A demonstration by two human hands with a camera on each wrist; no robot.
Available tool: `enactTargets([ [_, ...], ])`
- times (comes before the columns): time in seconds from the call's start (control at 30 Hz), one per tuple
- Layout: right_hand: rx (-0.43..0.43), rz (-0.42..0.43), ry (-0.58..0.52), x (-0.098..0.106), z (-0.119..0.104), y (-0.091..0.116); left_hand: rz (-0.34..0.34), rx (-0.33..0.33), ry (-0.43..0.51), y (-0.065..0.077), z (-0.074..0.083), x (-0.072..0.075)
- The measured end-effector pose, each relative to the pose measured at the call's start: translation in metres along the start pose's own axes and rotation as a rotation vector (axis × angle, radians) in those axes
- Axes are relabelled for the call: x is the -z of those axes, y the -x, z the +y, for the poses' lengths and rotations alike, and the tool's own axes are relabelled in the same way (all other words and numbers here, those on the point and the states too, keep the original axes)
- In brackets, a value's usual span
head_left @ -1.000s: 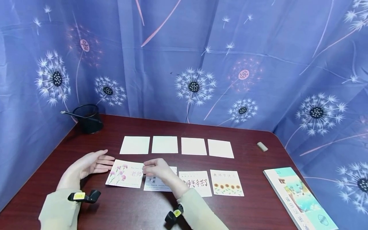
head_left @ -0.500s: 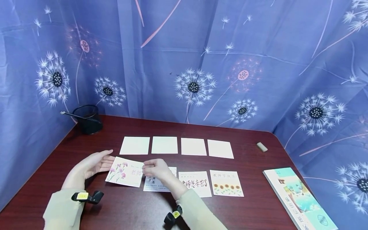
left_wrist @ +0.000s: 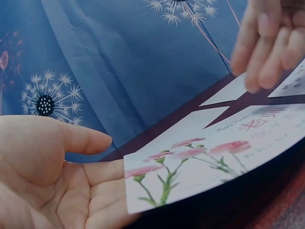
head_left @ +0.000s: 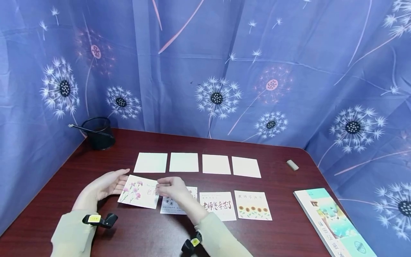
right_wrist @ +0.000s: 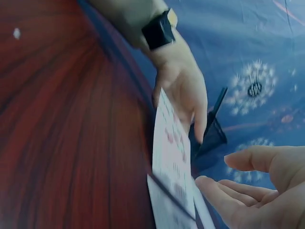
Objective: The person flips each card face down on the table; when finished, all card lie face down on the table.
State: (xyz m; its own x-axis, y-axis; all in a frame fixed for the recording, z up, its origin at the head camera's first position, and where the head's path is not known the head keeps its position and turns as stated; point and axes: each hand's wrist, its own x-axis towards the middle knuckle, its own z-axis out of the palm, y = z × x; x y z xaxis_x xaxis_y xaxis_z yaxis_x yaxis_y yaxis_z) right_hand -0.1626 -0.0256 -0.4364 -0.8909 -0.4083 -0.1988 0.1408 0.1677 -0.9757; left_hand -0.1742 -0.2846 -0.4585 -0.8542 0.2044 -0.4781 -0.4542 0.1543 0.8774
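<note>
A card printed with pink carnations (head_left: 136,194) lies at the left end of the front row. Its left edge rests over the straight fingers of my left hand (left_wrist: 62,176), whose thumb is held off the card. My right hand (head_left: 173,189) is over the card's right end, overlapping it in the head view. In the right wrist view, thumb and fingers of the right hand (right_wrist: 267,186) stand apart with nothing pinched between them. Partly hidden under that hand is a card with dark lettering (head_left: 173,207). Farther right lie a card with red lettering (head_left: 221,212) and a sunflower card (head_left: 253,207).
Several blank white cards (head_left: 184,162) form a row behind. A black mesh pen holder (head_left: 101,134) with a pen in it stands at the back left. An eraser (head_left: 292,165) and a thick book (head_left: 334,217) lie to the right. A blue dandelion curtain (head_left: 179,89) hangs behind the table.
My left hand has moved to the right, its fingers now under the carnation card's left edge. The card has turned slightly. My right hand has shifted a little to the left.
</note>
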Motion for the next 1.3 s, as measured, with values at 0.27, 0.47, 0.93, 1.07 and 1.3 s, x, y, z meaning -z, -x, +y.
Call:
enactTargets([
  [0.27, -0.027, -0.08, -0.078, -0.032, -0.019, -0.004, -0.065, -0.026, 0.06, -0.002, -0.002, 0.005],
  [0.47, -0.068, -0.038, -0.091, -0.045, -0.023, -0.016, -0.118, -0.062, 0.122, -0.001, -0.003, 0.007],
  [0.93, 0.005, 0.037, -0.13, -0.037, -0.027, -0.021, -0.315, -0.225, 0.309, 0.009, 0.019, 0.006],
  [1.07, 0.055, 0.062, -0.16, -0.033, -0.033, -0.019, -0.346, -0.272, 0.345, 0.017, 0.03, 0.001],
  [1.3, 0.152, 0.159, -0.143, -0.029, -0.039, -0.019, -0.445, -0.358, 0.422, 0.027, 0.047, -0.011],
])
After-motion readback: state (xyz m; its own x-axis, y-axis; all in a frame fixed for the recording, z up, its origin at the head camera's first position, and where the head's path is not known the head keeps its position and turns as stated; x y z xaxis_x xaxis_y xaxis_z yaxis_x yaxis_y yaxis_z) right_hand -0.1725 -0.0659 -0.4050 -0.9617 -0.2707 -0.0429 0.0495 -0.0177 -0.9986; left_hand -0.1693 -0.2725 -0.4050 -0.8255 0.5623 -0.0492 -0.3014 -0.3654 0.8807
